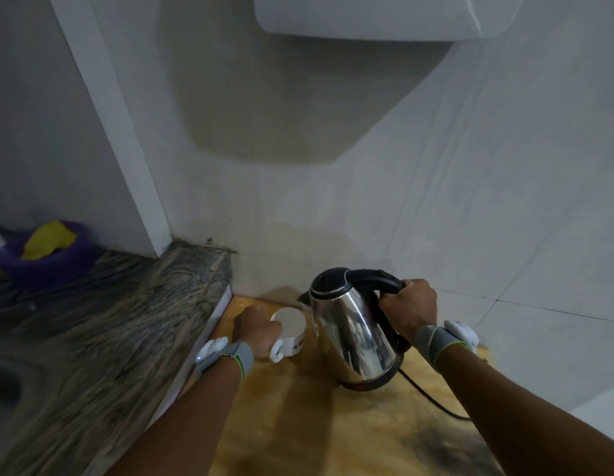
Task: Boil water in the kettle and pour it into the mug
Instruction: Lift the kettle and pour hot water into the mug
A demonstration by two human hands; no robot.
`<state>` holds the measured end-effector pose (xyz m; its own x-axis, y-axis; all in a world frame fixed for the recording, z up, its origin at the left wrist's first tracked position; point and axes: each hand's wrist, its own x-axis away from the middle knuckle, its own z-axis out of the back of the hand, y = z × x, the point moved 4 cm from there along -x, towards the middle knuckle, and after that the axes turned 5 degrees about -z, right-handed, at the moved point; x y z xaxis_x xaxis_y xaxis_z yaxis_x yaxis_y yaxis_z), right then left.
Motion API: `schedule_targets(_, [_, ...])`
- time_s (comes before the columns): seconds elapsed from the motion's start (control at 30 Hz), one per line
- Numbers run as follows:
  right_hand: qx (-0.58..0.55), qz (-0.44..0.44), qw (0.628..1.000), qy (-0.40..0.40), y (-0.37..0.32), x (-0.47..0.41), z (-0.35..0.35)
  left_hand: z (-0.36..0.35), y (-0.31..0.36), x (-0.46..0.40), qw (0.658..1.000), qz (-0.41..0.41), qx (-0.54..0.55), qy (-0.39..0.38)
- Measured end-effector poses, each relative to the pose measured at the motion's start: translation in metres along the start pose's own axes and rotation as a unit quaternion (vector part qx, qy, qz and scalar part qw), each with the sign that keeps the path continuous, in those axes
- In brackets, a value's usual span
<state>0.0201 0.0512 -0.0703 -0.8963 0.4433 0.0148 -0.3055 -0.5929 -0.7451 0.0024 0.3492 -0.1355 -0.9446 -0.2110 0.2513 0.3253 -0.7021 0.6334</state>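
Head view, right hand [410, 309] gripping kettle [353, 329], left hand [255, 329] holding mug [291, 329]

To my left runs a dark streaked countertop [92, 321], and far back on it sits a purple bowl [47, 259] with something yellow [49, 239] inside — blurred. High above me, a white wall unit [377, 15] hangs on the grey wall [470, 201].

Left hand [255, 329] curled around mug [291, 333], right hand [410, 309] gripping kettle handle [377, 281], both forearms extended forward
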Motion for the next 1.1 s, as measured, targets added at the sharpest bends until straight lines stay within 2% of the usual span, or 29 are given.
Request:
schedule_targets(0.13, [0.036,0.011,0.999,-0.006,-0.011,0.005,-0.008,-0.007,-0.012,-0.003,0.999,0.019,-0.006,-0.045])
schedule_targets(0.33, [0.083,0.017,0.996,-0.02,-0.028,0.005,-0.013,-0.019,-0.02,-0.002,0.998,0.026,0.021,-0.061])
schedule_targets(0.63, [0.18,0.033,0.983,-0.02,-0.053,0.007,-0.018,-0.03,-0.031,-0.008,0.992,0.027,0.107,-0.063])
schedule_targets(1.1, [0.277,0.123,0.953,-0.003,-0.077,0.002,-0.029,-0.029,-0.034,-0.006,0.991,0.005,0.121,-0.065])
